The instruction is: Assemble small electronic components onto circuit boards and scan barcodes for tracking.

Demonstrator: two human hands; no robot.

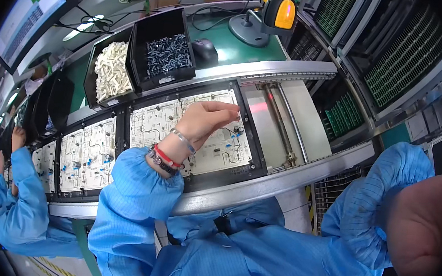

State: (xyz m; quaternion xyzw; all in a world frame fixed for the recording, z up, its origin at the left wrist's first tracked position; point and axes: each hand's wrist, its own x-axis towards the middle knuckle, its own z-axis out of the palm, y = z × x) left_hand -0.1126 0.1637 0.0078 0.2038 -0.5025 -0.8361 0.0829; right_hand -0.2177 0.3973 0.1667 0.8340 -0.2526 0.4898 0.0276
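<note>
My left hand, with bracelets at the wrist, is held over a pale circuit board in a black frame. Its thumb and fingertips are pressed together near the board's right edge. Whatever they may pinch is too small or hidden to see. Small black and blue components are scattered over the board. At the far right, my right hand is raised very close to the camera. It looks large and blurred, and its fingers do not show.
Beyond the boards stand black bins of white connectors and dark blue components. A mouse and a yellow barcode scanner are behind. Racks of green boards flank the right. At left, a co-worker's sleeve reaches over the line.
</note>
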